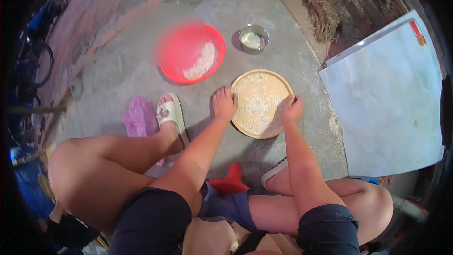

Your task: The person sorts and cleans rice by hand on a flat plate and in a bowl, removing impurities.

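Observation:
Between my hands is a round, shallow winnowing tray (259, 73), yellowish, with pale grains (257, 104) spread thinly across it. My left hand (224, 104) grips its left rim, the thumb over the edge. On the opposite side my right hand (292, 109) has its fingers closed round the right rim. Beyond my left hand a red basin (219, 42) holds a heap of white grains (203, 61); part of the basin is blurred. A metal bowl (254, 38) with something pale in it stands on the floor past the tray.
A pink plastic bag (139, 117) lies beside my sandalled left foot (171, 113). A red plastic piece (230, 182) is between my legs. A large white panel (384, 99) stands at the right, with a straw broom (324, 16) behind it. Concrete floor (302, 56) surrounds the tray.

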### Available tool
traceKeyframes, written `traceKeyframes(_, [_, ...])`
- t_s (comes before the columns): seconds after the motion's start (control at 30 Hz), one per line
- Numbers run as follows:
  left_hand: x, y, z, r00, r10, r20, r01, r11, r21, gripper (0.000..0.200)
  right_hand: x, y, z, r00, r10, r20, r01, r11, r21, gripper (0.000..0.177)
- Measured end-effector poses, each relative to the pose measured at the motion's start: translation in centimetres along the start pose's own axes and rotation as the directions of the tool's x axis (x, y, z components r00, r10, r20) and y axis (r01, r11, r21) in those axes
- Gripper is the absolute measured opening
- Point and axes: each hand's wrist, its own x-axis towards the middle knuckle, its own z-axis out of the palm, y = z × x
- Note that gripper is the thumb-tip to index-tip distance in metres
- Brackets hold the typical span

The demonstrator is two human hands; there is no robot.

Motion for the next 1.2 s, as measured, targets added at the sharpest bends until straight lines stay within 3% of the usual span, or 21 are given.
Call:
traceKeyframes(0.07, [-0.6, 0.0, -0.4, 1.000, 0.023, -0.013, -0.023, 1.000, 0.011, 0.032, -1.2, 0.0, -0.3, 0.999, -0.043, 0.000, 0.043, 0.997, -0.059, 0.022])
traceKeyframes(0.13, [-0.3, 0.3, 0.4, 0.977, -0.162, 0.141, 0.161, 0.987, 0.016, 0.027, -1.6, 0.9, -0.6, 0.997, -0.009, 0.074, 0.011, 0.999, -0.030, 0.023])
traceKeyframes(0.17, [-0.2, 0.6, 0.5, 0.969, -0.209, 0.132, 0.218, 0.975, -0.051, 0.024, -1.4, 1.0, -0.9, 0.993, 0.080, 0.089, -0.079, 0.997, -0.014, 0.023])
traceKeyframes(0.2, [0.0, 1.1, -0.3, 0.963, -0.206, 0.171, 0.219, 0.974, -0.060, 0.023, -1.3, 1.2, -1.3, 0.981, 0.160, 0.110, -0.161, 0.987, 0.004, 0.023])
traceKeyframes(0.23, [0.4, 2.0, -1.7, 0.952, -0.213, 0.218, 0.235, 0.969, -0.080, 0.027, -1.3, 1.5, -1.8, 0.991, 0.120, 0.056, -0.122, 0.992, 0.028, 0.025])
traceKeyframes(0.4, [4.3, 4.7, -4.9, 0.987, -0.068, 0.144, 0.113, 0.936, -0.333, 0.028, 2.5, -2.1, -7.6, 0.990, 0.143, 0.019, -0.144, 0.987, 0.069, 0.026])
traceKeyframes(0.43, [5.5, 5.5, -5.4, 0.997, -0.066, 0.044, 0.077, 0.941, -0.330, 0.025, 2.9, -2.7, -8.7, 0.986, 0.168, 0.016, -0.169, 0.981, 0.100, 0.026])
traceKeyframes(0.5, [8.4, 7.6, -8.9, 0.999, 0.018, -0.046, -0.036, 0.904, -0.427, 0.026, 5.6, -4.7, -10.7, 0.987, 0.158, -0.003, -0.156, 0.981, 0.118, 0.027])
traceKeyframes(0.57, [12.1, 9.0, -11.5, 1.000, 0.003, -0.031, -0.020, 0.841, -0.541, 0.026, 9.0, -7.6, -12.4, 0.989, 0.150, -0.009, -0.147, 0.977, 0.153, 0.031])
traceKeyframes(0.6, [13.9, 9.6, -13.9, 0.998, 0.026, -0.057, -0.052, 0.857, -0.513, 0.027, 10.9, -9.4, -13.3, 0.989, 0.146, -0.013, -0.142, 0.976, 0.168, 0.033])
traceKeyframes(0.67, [17.5, 10.2, -19.9, 0.988, 0.090, -0.124, -0.139, 0.869, -0.474, 0.029, 14.6, -13.6, -16.3, 0.998, -0.002, 0.070, -0.013, 0.976, 0.216, 0.034])
traceKeyframes(0.77, [24.6, 6.5, -26.3, 0.960, 0.180, -0.213, -0.265, 0.826, -0.497, 0.025, 17.1, -22.1, -20.9, 0.932, -0.067, 0.355, -0.142, 0.837, 0.528, 0.026])
traceKeyframes(0.8, [24.3, 6.8, -31.1, 0.982, 0.177, -0.069, -0.178, 0.735, -0.655, 0.023, 15.8, -25.8, -23.5, 0.880, -0.115, 0.461, -0.220, 0.761, 0.611, 0.024])
traceKeyframes(0.87, [23.7, 5.5, -37.7, 0.993, 0.106, -0.047, -0.114, 0.820, -0.562, 0.025, 13.4, -31.0, -25.7, 0.847, -0.211, 0.488, -0.167, 0.765, 0.622, 0.026])
traceKeyframes(0.93, [23.2, 3.1, -41.4, 0.987, 0.044, 0.154, 0.082, 0.686, -0.723, 0.024, 11.3, -34.4, -27.3, 0.784, -0.284, 0.551, -0.225, 0.698, 0.680, 0.026])
traceKeyframes(0.97, [21.9, 2.6, -42.4, 0.988, 0.029, 0.153, 0.090, 0.697, -0.711, 0.024, 10.4, -35.6, -28.2, 0.724, -0.346, 0.597, -0.279, 0.644, 0.712, 0.026])
traceKeyframes(1.03, [19.1, 2.3, -44.5, 0.968, -0.109, 0.225, 0.245, 0.581, -0.776, 0.024, 9.9, -36.6, -29.7, 0.721, -0.370, 0.586, -0.289, 0.608, 0.739, 0.021])
traceKeyframes(1.07, [17.8, 2.7, -45.1, 0.966, -0.124, 0.226, 0.255, 0.585, -0.770, 0.024, 10.3, -36.3, -30.2, 0.704, -0.396, 0.589, -0.316, 0.569, 0.759, 0.020])
traceKeyframes(1.13, [15.1, 3.5, -45.1, 0.987, -0.154, 0.044, 0.135, 0.654, -0.745, 0.022, 11.9, -35.2, -28.7, 0.683, -0.406, 0.607, -0.379, 0.514, 0.770, 0.017])
traceKeyframes(1.2, [15.0, 2.7, -44.8, 0.982, -0.173, 0.076, 0.169, 0.622, -0.764, 0.022, 12.7, -35.1, -27.8, 0.650, -0.368, 0.665, -0.442, 0.528, 0.725, 0.018])
